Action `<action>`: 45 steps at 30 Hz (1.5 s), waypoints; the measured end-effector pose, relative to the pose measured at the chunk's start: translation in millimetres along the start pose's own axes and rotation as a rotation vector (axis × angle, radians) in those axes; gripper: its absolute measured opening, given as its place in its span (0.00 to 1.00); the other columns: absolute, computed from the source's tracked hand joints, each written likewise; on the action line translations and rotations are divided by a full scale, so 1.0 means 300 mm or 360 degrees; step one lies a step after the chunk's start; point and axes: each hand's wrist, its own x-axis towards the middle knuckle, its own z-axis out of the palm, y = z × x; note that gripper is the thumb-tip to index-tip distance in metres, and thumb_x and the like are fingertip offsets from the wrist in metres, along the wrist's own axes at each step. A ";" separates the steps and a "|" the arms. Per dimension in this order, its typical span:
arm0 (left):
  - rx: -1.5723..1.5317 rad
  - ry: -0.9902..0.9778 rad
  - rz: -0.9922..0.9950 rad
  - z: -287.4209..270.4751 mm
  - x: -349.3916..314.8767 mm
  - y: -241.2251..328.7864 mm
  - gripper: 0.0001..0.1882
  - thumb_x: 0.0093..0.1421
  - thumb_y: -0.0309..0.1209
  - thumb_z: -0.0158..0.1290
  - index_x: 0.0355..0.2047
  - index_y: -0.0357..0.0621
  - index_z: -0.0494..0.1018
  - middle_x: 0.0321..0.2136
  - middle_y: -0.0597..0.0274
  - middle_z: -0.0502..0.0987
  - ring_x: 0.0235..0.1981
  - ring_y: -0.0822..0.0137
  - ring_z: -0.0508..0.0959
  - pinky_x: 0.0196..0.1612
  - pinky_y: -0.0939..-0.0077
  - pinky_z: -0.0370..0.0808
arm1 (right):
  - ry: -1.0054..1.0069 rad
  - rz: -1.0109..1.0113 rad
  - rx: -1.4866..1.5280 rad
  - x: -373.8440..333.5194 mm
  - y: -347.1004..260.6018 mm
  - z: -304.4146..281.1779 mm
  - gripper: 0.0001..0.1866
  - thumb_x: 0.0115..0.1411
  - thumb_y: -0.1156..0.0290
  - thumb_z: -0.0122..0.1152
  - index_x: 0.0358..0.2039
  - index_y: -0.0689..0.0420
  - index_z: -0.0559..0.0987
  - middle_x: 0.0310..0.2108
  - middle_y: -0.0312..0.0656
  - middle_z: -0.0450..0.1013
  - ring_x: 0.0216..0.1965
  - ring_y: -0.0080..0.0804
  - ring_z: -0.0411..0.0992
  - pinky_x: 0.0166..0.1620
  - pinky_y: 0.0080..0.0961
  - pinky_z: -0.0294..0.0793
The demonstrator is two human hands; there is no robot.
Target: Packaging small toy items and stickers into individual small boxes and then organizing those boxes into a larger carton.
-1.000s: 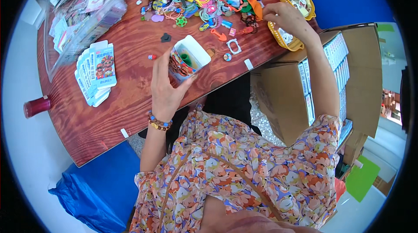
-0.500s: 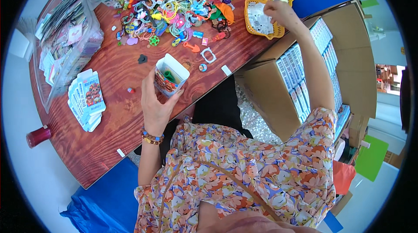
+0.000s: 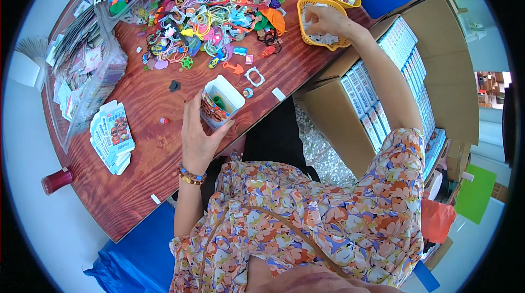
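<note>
Since the earlier frame, the right hand (image 3: pixel 332 21) is moving farther over the nearer yellow basket (image 3: pixel 330 47). The left hand (image 3: pixel 198 135) is grasping an open printed carton (image 3: pixel 232 94) near the wooden table (image 3: pixel 147 167)'s front edge. Right fingers (image 3: pixel 317 15) are bending over white pieces (image 3: pixel 327 38); any grip cannot be told. Picking is apparently progressing; the next move is likely requiring a single-piece pinch.

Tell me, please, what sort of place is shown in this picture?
It looks like a small packing workspace: a wooden table holds a heap of small colourful trinkets and some flattened boxes, beside a carton with rows of small boxes.
</note>
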 end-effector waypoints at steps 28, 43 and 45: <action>-0.0042 -0.0163 0.0063 0.042 0.071 0.021 0.44 0.48 0.34 0.69 0.63 0.39 0.60 0.54 0.44 0.69 0.55 0.47 0.71 0.57 0.57 0.71 | 0.0038 0.0229 0.0834 -0.068 -0.037 -0.117 0.06 0.62 0.67 0.65 0.32 0.55 0.79 0.21 0.29 0.74 0.18 0.10 0.68 0.21 0.09 0.61; -0.0166 0.0026 0.0094 0.130 0.165 0.065 0.44 0.46 0.35 0.71 0.61 0.35 0.62 0.50 0.44 0.71 0.51 0.46 0.74 0.53 0.57 0.73 | -0.0017 -0.0396 0.1202 -0.225 -0.562 0.002 0.03 0.63 0.74 0.62 0.35 0.59 0.80 0.24 0.29 0.74 0.20 0.08 0.67 0.23 0.09 0.65; -0.0137 0.0053 0.0106 0.130 0.158 0.064 0.44 0.46 0.35 0.71 0.61 0.34 0.62 0.50 0.44 0.71 0.51 0.46 0.74 0.53 0.57 0.73 | 0.0162 -0.0661 0.1193 -0.218 -0.580 0.060 0.04 0.63 0.73 0.62 0.34 0.61 0.80 0.23 0.30 0.74 0.22 0.10 0.68 0.24 0.13 0.65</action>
